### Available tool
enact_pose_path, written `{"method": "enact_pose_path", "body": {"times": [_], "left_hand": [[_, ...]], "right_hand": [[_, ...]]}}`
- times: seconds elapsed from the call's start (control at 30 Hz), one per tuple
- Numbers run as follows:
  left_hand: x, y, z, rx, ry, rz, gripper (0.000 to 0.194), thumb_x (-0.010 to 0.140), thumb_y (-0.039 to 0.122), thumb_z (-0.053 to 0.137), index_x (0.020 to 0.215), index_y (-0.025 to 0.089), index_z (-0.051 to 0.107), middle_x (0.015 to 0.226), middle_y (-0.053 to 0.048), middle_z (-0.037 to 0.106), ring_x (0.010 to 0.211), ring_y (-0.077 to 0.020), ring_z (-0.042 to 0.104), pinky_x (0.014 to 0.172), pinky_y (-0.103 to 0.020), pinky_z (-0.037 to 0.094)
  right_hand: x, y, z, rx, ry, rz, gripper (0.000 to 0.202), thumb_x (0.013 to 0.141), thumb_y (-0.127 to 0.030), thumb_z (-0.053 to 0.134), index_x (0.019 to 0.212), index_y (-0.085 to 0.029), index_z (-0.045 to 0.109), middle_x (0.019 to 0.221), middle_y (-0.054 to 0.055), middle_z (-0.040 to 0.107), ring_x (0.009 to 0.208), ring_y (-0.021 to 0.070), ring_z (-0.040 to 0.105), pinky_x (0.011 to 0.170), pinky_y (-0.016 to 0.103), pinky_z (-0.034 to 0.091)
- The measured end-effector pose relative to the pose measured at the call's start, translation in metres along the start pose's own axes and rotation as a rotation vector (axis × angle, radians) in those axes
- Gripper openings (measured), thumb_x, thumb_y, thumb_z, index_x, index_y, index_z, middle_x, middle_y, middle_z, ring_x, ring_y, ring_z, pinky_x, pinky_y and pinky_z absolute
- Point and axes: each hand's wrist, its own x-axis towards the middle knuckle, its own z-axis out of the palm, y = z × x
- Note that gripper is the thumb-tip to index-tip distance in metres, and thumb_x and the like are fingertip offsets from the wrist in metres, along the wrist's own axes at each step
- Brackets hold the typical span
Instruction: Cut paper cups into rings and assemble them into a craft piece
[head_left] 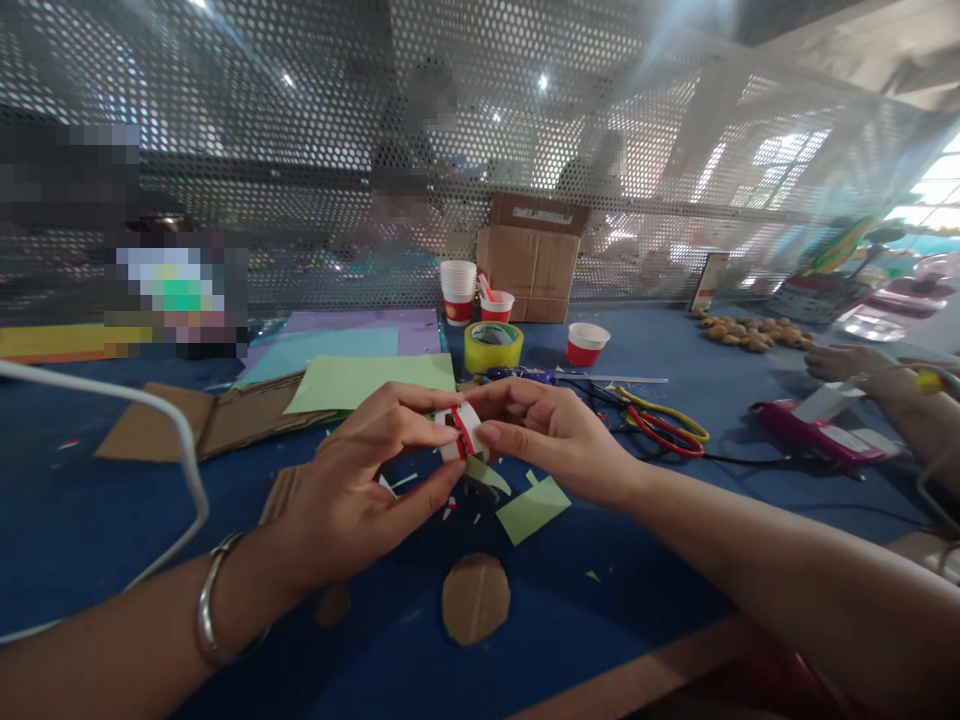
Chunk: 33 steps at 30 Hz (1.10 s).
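Note:
Between my two hands is a small white piece with a red band point(460, 432), in the same colours as the paper cups on the table. My left hand point(375, 465) pinches its left side with fingertips and thumb. The thumb and fingers of my right hand point(551, 430) close on its right side. Just beneath lie pale green paper scraps point(534, 510) and small white and red bits. Nearer to me, a round cardboard disc point(475, 598) rests flat on the blue table point(390, 650). Fingers partly cover the held piece.
Yellow tape point(493, 348), stacked paper cups point(458, 290), another cup point(587, 343) and a cardboard box point(534, 262) stand behind. Green paper point(367, 380) lies left, wires point(667, 430) right. A white cable point(184, 440) arches at left. Another person's hand point(847, 362) is near a purple device point(817, 435).

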Motion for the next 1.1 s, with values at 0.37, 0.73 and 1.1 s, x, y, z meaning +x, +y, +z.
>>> {"method": "enact_pose_path", "body": {"times": [0.37,0.73,1.1], "left_hand": [[0.0004,0.0003,0.0037,0.006,0.043,0.022,0.037,0.089,0.012,0.078,0.116,0.034,0.066,0.127,-0.007,0.065,0.126,-0.0299,0.068,0.093,-0.045,0.067],[0.0011,0.0062,0.0037,-0.035,0.023,-0.115,0.042,0.091,0.024,0.08,0.129,0.036,0.067,0.13,-0.006,0.065,0.123,-0.0279,0.067,0.099,-0.046,0.067],[0.0025,0.007,0.0041,-0.021,0.036,-0.146,0.041,0.09,0.027,0.081,0.128,0.033,0.067,0.127,-0.006,0.064,0.117,-0.0272,0.069,0.096,-0.045,0.069]], "right_hand": [[-0.0013,-0.0015,0.0026,0.0,0.026,-0.018,0.045,0.09,-0.047,0.082,0.122,-0.019,0.071,0.117,0.009,0.075,0.095,0.0175,0.071,0.082,0.03,0.059],[-0.002,0.0025,0.0013,0.02,0.017,-0.052,0.036,0.092,-0.04,0.08,0.121,-0.02,0.071,0.115,0.007,0.078,0.105,0.0199,0.071,0.085,0.031,0.059],[-0.0032,0.003,0.0014,0.025,0.01,-0.093,0.034,0.093,-0.036,0.079,0.123,-0.02,0.072,0.123,0.008,0.077,0.108,0.0195,0.073,0.093,0.033,0.06]]}}
